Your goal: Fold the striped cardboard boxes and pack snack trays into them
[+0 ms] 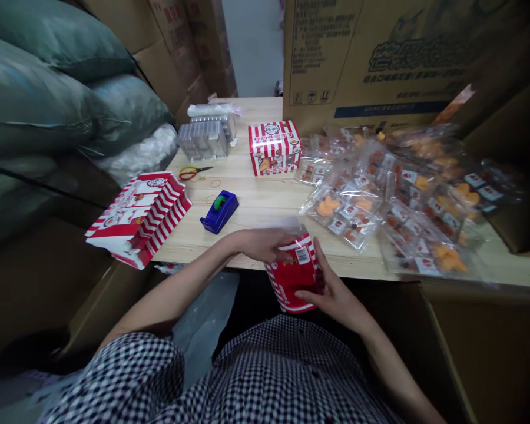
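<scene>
I hold a red-and-white striped box (294, 277) with a barcode label just below the near edge of the wooden table (265, 206), above my lap. My left hand (260, 244) lies over its top left side, fingers closed on it. My right hand (331, 291) grips its right side from below. A bit of clear plastic shows at the box's top.
A blue tape dispenser (219, 211), scissors (193, 172) and rubber bands lie on the table. A stack of flat striped boxes (141, 215) overhangs the left edge. An assembled striped box (274, 147), clear trays (205, 136), a heap of snack packets (397, 200) and big cartons (380, 53) lie beyond.
</scene>
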Available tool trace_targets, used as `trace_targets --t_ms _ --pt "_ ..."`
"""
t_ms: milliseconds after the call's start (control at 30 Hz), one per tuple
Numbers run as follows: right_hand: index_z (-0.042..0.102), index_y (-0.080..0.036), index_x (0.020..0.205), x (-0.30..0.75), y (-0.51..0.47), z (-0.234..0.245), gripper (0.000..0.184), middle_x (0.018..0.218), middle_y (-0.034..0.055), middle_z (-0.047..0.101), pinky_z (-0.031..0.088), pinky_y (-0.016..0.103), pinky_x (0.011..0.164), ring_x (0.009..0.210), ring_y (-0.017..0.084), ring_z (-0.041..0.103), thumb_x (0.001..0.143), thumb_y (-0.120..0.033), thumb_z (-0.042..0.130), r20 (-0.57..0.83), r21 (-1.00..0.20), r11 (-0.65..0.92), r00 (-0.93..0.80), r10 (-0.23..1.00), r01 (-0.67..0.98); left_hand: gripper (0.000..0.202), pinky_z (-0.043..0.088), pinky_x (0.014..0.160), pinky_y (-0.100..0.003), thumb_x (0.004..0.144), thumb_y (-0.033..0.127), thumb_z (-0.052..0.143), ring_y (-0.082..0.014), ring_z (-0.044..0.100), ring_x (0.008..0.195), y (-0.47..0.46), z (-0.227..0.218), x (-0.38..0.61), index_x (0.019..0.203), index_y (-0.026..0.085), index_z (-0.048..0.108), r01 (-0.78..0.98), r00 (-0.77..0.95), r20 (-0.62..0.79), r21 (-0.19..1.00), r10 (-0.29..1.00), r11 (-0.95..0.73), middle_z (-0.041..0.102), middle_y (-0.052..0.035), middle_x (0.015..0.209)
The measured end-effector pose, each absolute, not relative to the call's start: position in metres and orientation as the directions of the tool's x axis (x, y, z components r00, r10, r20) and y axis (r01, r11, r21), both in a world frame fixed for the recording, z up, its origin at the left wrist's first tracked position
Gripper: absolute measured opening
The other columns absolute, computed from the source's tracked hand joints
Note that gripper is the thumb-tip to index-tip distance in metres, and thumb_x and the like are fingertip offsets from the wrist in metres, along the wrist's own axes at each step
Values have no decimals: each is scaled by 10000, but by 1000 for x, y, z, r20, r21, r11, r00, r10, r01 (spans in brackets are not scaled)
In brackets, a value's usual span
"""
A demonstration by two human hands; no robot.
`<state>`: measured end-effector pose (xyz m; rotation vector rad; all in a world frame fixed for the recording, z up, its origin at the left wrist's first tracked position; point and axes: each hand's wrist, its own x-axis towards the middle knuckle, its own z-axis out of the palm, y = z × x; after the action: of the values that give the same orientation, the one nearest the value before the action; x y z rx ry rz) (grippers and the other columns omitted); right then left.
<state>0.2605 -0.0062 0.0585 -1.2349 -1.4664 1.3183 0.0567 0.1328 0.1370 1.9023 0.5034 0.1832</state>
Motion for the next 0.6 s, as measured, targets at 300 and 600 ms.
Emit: trace_targets --t_ms 300,600 --pt "-56 -204 1596 204 -3 30 1482 1617 289 76 141 790 1078 1457 540 147 535 -604 897 199 -607 16 133 971 795 188 515 728 -300 779 215 632 -224 689 842 132 120 87 938 174 723 468 808 -229 810 543 -354 774 -79 993" --pt "-16 -232 1609 227 24 45 1223 1545 186 392 442 555 1065 1383 376 434 709 -318 807 263 -743 89 167 950 663 298 523 948 -438 899 290 605 -296 645 1140 102 145 87 1165 159 577 487 574 212 688 791 -538 662 -166 1259"
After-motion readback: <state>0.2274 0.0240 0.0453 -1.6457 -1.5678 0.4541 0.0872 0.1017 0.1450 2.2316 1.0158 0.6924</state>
